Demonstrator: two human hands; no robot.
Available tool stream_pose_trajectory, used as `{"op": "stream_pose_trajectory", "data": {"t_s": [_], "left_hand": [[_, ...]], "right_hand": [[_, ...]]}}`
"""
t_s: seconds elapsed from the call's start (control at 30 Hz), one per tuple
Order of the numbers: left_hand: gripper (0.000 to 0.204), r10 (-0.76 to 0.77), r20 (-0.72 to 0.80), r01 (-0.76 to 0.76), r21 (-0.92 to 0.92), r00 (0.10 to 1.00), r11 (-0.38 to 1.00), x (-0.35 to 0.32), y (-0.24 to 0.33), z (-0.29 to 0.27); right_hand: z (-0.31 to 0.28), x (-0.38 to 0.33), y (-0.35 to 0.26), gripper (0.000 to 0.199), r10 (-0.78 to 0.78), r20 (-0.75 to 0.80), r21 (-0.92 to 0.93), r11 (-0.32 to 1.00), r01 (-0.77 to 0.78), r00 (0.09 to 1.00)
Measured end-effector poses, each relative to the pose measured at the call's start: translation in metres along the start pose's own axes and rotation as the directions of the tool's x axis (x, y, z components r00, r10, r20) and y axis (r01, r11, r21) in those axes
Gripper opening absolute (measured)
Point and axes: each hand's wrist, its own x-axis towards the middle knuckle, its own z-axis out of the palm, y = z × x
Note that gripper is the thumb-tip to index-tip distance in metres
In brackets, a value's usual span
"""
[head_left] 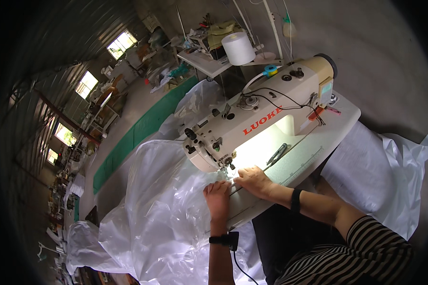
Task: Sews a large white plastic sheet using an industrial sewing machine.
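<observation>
A white industrial sewing machine (pixel 266 111) stands in front of me, its lamp lighting the bed under the arm. A large sheet of shiny white plastic (pixel 161 204) spreads left of the needle and hangs over the table's near side. My left hand (pixel 217 195), just below the needle area, has its fingers curled on the sheet's edge. Close by on the right, my right hand (pixel 256 182) is closed, thumb and fingertips pinched beside the presser foot. What the right fingertips hold is too small to make out. Thread snips (pixel 277 154) lie on the bed behind that hand.
A white thread cone (pixel 238 49) stands behind the machine near a cluttered side table (pixel 205 64). More white sheeting (pixel 366 166) drapes at the right end of the sewing table (pixel 340 121). A long green strip (pixel 142 130) runs along the floor at the left.
</observation>
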Motion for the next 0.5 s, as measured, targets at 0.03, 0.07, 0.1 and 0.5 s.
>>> {"op": "stream_pose_trajectory", "data": {"t_s": [0.03,0.07,0.1,0.5], "left_hand": [[0.010,-0.014,0.034,0.014,0.006,0.999,1.000,-0.001,-0.001,0.000],[0.011,-0.041,0.053,0.042,-0.012,0.998,0.999,-0.002,-0.003,-0.001],[0.013,-0.045,0.069,0.047,-0.030,0.997,0.998,-0.002,-0.005,0.000],[0.023,-0.044,0.061,0.049,-0.081,0.997,0.995,0.004,-0.030,0.018]], "right_hand": [[0.001,0.001,0.000,0.008,0.002,-0.001,0.004,1.000,-0.002,1.000],[0.003,0.002,0.000,0.008,-0.001,0.004,-0.008,1.000,0.001,1.000],[0.005,0.004,0.000,0.008,-0.022,-0.033,-0.035,0.999,0.021,0.999],[0.022,0.017,0.011,0.011,0.013,-0.034,-0.091,0.996,-0.016,0.999]]}}
